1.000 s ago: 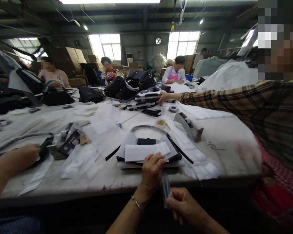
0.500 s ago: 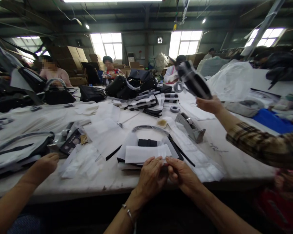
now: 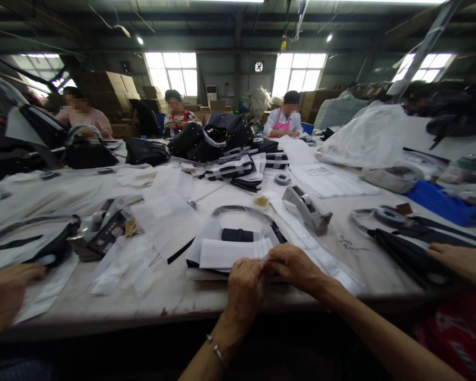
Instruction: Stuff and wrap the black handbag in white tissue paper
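A black handbag (image 3: 189,263) lies in front of me, its curved handle (image 3: 241,208) wrapped in clear film. Across it rests a folded white wrapping sheet (image 3: 222,254), and a dark strap piece (image 3: 238,234) shows behind that. My left hand (image 3: 244,283), bracelet at the wrist, is closed at the sheet's right end. Right beside it, my right hand (image 3: 295,267) pinches the same end from above, knuckles up. The fingertips meet and hide exactly what lies between them.
A grey tape dispenser (image 3: 307,210) stands behind my right hand; another dispenser (image 3: 103,217) is at left. Co-workers' hands show at left (image 3: 8,288) and at right (image 3: 460,264), each at a bag. Black bags (image 3: 218,137) are piled ahead. White sheets (image 3: 166,217) lie left.
My right hand has turned over and risen over the sheet's end. At right, a co-worker's raised bag is now down on the table. The left co-worker's hand has moved left.
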The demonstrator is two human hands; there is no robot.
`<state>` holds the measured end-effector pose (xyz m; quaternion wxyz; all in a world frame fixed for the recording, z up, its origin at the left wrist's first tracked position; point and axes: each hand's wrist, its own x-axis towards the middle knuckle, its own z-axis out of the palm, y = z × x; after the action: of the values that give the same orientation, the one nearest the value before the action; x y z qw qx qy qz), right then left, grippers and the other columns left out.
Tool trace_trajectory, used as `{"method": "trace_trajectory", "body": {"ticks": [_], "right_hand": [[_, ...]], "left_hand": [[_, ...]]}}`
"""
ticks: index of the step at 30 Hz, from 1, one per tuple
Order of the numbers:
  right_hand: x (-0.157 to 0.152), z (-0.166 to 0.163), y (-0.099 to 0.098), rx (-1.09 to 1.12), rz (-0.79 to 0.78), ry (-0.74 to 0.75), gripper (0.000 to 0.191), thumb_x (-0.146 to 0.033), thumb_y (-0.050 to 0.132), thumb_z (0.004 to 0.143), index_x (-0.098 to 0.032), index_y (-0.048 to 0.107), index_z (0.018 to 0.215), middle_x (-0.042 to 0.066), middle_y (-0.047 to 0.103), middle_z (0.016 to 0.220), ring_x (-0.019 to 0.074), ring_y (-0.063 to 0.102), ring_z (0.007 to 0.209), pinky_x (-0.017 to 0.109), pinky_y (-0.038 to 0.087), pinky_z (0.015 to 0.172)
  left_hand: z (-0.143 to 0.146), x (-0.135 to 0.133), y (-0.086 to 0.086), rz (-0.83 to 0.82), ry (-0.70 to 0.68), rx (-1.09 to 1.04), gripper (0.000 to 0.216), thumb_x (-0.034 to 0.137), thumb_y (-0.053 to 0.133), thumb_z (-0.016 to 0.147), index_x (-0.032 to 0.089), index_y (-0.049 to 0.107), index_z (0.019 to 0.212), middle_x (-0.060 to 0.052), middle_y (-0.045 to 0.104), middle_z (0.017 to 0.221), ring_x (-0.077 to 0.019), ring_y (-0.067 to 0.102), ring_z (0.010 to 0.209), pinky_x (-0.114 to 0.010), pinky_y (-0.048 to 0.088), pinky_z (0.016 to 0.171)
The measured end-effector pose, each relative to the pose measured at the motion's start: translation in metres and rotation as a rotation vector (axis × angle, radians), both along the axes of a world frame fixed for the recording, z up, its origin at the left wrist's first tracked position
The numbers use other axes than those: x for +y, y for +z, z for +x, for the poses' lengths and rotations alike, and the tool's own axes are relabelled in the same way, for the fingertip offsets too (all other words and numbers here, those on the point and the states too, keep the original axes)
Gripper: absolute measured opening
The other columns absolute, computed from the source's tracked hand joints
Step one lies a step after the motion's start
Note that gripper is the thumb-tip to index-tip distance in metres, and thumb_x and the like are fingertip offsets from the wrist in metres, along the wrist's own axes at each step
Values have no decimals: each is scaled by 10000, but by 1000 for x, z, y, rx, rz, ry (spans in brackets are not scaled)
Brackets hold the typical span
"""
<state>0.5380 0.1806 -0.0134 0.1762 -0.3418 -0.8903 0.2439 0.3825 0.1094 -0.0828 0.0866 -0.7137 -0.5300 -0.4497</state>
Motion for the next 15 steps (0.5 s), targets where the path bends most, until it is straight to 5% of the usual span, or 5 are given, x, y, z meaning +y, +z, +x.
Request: {"method": "trace_trajectory", "body": {"ticks": [3,7,11,15], "right_hand": [[8,-7,-7,-12,16,-73,273,-316,519,930,-226,667,719,14,653,706,173,584,701,300,418,696],[17,-11,-12,54,25,-124,185,-286,590,872,-224,693,732,33,653,837,185,590,832,301,430,766],[30,-14,-23,65,-178,-188,97,-279,680,764,-210,701,700,17,659,785,177,610,781,285,445,720],[45,-14,-31,69,-340,-205,122,-308,721,686,-192,683,675,0,667,699,162,599,675,261,421,605]], "left_hand": [[3,0,3,-19,76,-18,97,144,507,926,211,539,864,-10,645,736,-202,626,705,-345,505,712],[5,3,4,-36,171,-10,95,171,475,956,188,508,1044,-5,633,735,-190,615,668,-314,493,646],[3,4,3,-44,172,68,135,174,442,973,181,520,1083,-9,626,735,-189,607,655,-316,490,650],[-2,0,3,-1,57,186,181,166,424,981,194,584,1063,-79,681,1019,-204,654,851,-347,514,764]]}}
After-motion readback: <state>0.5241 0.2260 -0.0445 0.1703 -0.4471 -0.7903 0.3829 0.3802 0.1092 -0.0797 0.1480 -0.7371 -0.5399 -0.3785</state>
